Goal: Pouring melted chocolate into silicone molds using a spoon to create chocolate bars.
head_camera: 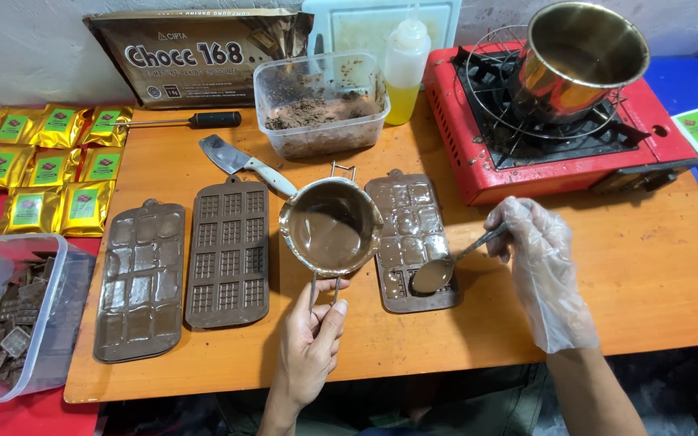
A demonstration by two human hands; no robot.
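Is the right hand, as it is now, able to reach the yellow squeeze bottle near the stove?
Probably yes, but not freely: the right hand holds a spoon of chocolate, and the squeeze bottle stands beyond the mould.

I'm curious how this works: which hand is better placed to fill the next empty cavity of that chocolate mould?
Probably the right hand: gloved, it holds the metal spoon with its bowl directly over the brown plastic chocolate mould. The bare left hand is occupied gripping the wire handle of the small steel pot of melted chocolate.

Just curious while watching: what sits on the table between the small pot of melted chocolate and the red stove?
In the head view, the clear chocolate mould lies there, between the small pot and the red stove; otherwise bare wood.
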